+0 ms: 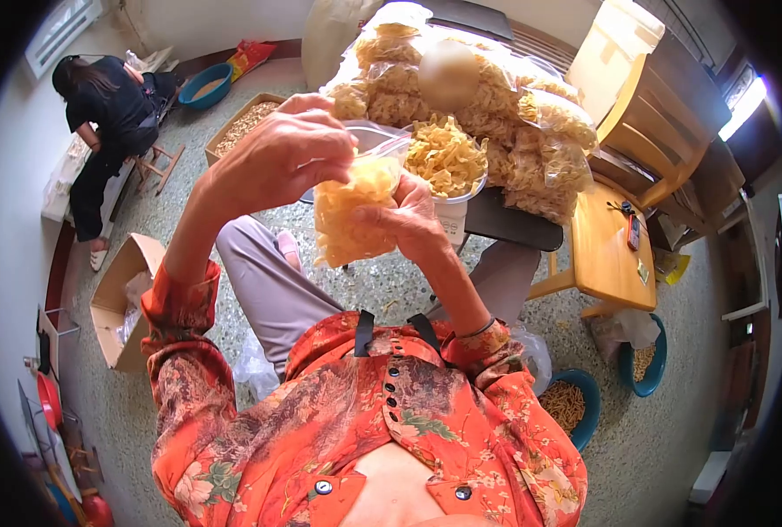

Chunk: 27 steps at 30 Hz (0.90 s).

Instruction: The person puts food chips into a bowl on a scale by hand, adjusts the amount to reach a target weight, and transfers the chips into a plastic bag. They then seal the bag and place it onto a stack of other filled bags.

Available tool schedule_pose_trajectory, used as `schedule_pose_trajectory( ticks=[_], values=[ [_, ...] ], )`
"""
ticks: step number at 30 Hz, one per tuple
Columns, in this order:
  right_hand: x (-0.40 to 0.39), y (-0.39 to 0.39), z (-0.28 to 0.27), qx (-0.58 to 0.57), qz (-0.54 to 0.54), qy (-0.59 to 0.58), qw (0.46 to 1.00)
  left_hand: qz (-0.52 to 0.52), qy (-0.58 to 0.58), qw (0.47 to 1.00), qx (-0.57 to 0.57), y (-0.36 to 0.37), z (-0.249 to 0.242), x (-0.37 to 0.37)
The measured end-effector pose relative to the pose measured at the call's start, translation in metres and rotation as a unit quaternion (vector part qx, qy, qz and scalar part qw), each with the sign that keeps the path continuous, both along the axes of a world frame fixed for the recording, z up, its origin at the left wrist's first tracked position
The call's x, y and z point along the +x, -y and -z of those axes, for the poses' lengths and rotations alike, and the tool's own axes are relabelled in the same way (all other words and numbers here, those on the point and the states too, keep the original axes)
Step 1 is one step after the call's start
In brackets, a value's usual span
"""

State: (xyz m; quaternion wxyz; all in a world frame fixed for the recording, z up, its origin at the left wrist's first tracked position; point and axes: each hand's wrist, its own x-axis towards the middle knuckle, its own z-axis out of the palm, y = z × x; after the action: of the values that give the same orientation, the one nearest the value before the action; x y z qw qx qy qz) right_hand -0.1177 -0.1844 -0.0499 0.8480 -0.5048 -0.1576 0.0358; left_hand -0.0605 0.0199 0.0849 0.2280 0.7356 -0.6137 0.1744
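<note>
A clear plastic bag (356, 215) filled with pale yellow, flaky chips is held up in front of me. My right hand (408, 215) grips its right side, thumb across the near face. Above the bag's open mouth, my left hand (290, 149) is closed with its fingers bent together. A bit of yellow shows at those fingertips, but what they hold is mostly hidden. Just behind the bag is a bowl of loose yellow chips (448, 158), on what looks like a white scale (452, 215).
Filled bags (540, 167) are piled behind the bowl. A wooden chair (615, 255) stands at right, near teal basins (591, 404). Cardboard boxes (114, 303) sit at left. Another person (114, 114) sits at the far left by a blue basin (205, 98).
</note>
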Motion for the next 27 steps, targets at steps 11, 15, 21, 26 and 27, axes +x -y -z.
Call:
schedule_pose_trajectory(
  ticks=[11, 15, 21, 26, 27],
  values=[
    [-0.014, -0.016, -0.003, -0.024, 0.027, 0.033, 0.999, -0.061, -0.124, 0.990, -0.024, -0.007, 0.001, -0.020],
    [-0.011, -0.015, 0.004, -0.051, 0.001, 0.029, 0.998, -0.091, -0.287, 0.953, 0.032, -0.014, 0.005, -0.019],
    [-0.019, -0.017, -0.007, -0.026, 0.033, 0.146, 0.988, -0.089, -0.246, 0.965, -0.021, -0.012, 0.006, -0.027],
    [-0.026, -0.013, -0.020, -0.037, 0.084, 0.090, 0.992, -0.080, -0.209, 0.974, -0.013, -0.006, -0.003, -0.038],
    [-0.027, -0.011, -0.020, -0.033, 0.094, 0.086, 0.991, -0.077, -0.204, 0.976, -0.012, -0.005, -0.005, -0.038]
  ],
)
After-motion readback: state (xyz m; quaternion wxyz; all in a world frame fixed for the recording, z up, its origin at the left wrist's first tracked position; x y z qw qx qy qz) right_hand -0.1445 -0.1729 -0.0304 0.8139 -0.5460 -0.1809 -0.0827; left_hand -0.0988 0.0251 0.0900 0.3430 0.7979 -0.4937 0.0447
